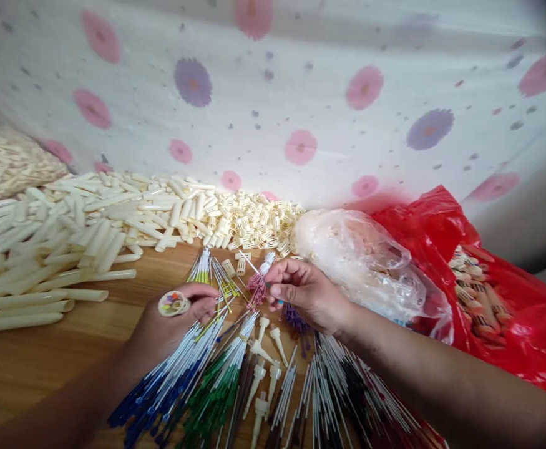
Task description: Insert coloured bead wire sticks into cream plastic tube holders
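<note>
My left hand (176, 318) is closed around a round cream pen part (174, 304) whose end shows several small coloured tips; the rest of it is hidden in my fist. Above the bundles, my right hand (303, 293) pinches a thin white refill (250, 263) with a teal end by my fingertips. Close to those fingers lies a bunch of pink refills (256, 287), with purple refills (296, 321) under my right hand. Yellow refills (202, 271) lie between the hands. Blue refills (160, 386) and green refills (216, 393) fan out nearer me.
Cream tubes (90, 231) heap at the left, beside short slotted cream pieces (254, 221). Pointed cream tips (260, 405) lie among dark refills (333, 386) in front. A clear plastic bag (352, 249) and a red bag (441, 218) holding pen parts stand right. A flowered sheet (263, 112) hangs behind.
</note>
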A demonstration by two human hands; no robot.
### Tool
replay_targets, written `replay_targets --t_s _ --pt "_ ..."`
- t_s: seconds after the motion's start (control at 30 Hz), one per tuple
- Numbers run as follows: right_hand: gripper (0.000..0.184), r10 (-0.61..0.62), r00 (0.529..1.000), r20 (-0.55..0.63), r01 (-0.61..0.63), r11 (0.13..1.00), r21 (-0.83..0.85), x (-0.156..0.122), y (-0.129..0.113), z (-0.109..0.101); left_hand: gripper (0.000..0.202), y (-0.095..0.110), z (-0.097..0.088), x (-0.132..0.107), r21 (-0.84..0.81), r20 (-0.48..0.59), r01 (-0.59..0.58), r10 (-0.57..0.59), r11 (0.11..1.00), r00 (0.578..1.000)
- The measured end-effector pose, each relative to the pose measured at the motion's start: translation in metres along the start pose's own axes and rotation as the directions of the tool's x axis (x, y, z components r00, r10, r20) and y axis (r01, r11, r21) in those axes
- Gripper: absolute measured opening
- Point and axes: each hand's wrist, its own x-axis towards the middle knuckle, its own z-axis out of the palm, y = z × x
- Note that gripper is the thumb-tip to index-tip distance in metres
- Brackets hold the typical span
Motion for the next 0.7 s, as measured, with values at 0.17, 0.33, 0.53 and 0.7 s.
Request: replay_targets --t_s 0.17,0.33,0.53,0.7 --pt "0.018 0.101 0.995 -0.020 -0.100 0.994 0.042 0.002 0.018 0.026 0.024 -0.005 0.011 -0.005 -0.339 0.157 0.005 0.051 0.941 0.986" --pt "0.018 0.031 0.995 -0.094 -0.035 0.999 -0.040 -0.007 0.035 0.053 0.018 0.002 0.016 -0.019 -0.531 0.167 0.001 0.103 0.847 0.980" --pt "0.013 -0.105 0.974 -0.202 0.066 0.979 -0.191 -0.036 0.040 0.073 0.024 0.023 0.011 -0.027 -0.670 0.175 0.104 0.020 0.735 0.984" --pt "0.014 -0.418 0.893 -0.167 0.319 0.850 -0.419 -0.045 0.054 0.081 0.024 0.028 0.009 -0.031 -0.700 0.246 0.144 0.047 0.700 0.968"
